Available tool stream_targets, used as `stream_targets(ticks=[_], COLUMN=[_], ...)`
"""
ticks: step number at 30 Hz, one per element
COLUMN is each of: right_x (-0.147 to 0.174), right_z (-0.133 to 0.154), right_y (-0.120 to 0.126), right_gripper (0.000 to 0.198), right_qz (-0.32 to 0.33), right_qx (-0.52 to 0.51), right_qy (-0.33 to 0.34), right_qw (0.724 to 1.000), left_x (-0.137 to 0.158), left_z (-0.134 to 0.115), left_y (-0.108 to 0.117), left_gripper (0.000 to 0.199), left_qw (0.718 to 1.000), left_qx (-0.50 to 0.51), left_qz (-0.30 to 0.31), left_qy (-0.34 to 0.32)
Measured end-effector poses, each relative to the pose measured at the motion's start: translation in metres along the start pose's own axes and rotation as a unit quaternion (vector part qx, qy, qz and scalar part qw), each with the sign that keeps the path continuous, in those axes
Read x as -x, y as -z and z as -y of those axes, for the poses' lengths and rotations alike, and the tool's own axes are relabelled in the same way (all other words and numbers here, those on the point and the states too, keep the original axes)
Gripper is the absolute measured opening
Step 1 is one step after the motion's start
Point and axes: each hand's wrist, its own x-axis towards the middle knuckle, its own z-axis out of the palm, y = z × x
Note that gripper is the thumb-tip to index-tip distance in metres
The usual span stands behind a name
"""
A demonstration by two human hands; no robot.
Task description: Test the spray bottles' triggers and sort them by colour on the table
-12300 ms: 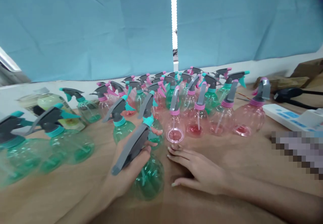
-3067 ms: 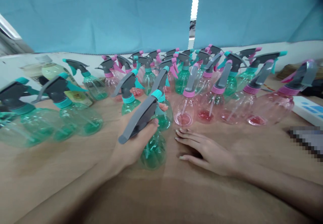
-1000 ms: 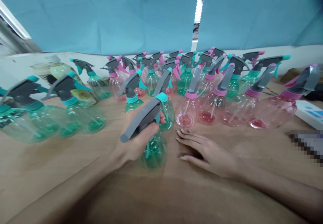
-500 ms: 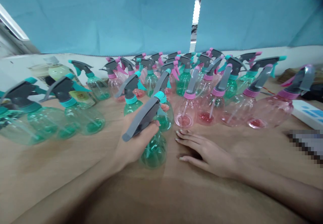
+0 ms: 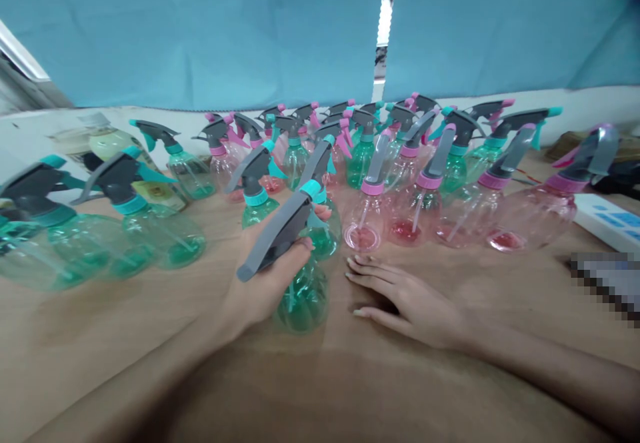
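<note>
My left hand (image 5: 265, 273) is wrapped round the neck of a green spray bottle (image 5: 302, 303), which stands upright on the wooden table (image 5: 345, 390). Its grey trigger head with a turquoise nozzle points away from me; the collar is hidden by my fingers. To the right, my right hand (image 5: 410, 300) rests on the tabletop with its fingers stretched out, holding nothing. Just beyond those fingertips stands a pink spray bottle (image 5: 363, 223). Two more green spray bottles, one at the left (image 5: 257, 211) and one at the right (image 5: 325, 236), stand right behind the held one.
Several pink and green spray bottles fill the back of the table. More green spray bottles (image 5: 165, 236) stand at the left, before a labelled bottle (image 5: 107, 138). At the right lie a white and blue box (image 5: 607, 220) and a pixelated flat object (image 5: 607, 280). Behind hangs a blue sheet (image 5: 225, 36).
The whole view has shifted slightly to the left. My left hand keeps its hold on the green spray bottle, and my right hand stays flat on the table.
</note>
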Motion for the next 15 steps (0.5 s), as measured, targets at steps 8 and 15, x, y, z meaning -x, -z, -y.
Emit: stream_targets(ticks=[8,15], right_x=[0.0002,-0.0001], right_z=[-0.0001,0.0006], right_y=[-0.0001,0.0008], right_gripper=[0.055,0.055], right_qz=[-0.002,0.001], right_qx=[-0.007,-0.003], right_qy=[-0.001,0.002], right_qw=[1.000,1.000], left_x=[0.0001,0.0002], left_z=[-0.0016,-0.0062], left_y=[0.0015,0.0018], left_gripper=[0.030,0.029], left_qw=[1.000,1.000], left_qx=[0.018,0.019], left_qz=[0.013,0.015], left_qy=[0.002,0.007])
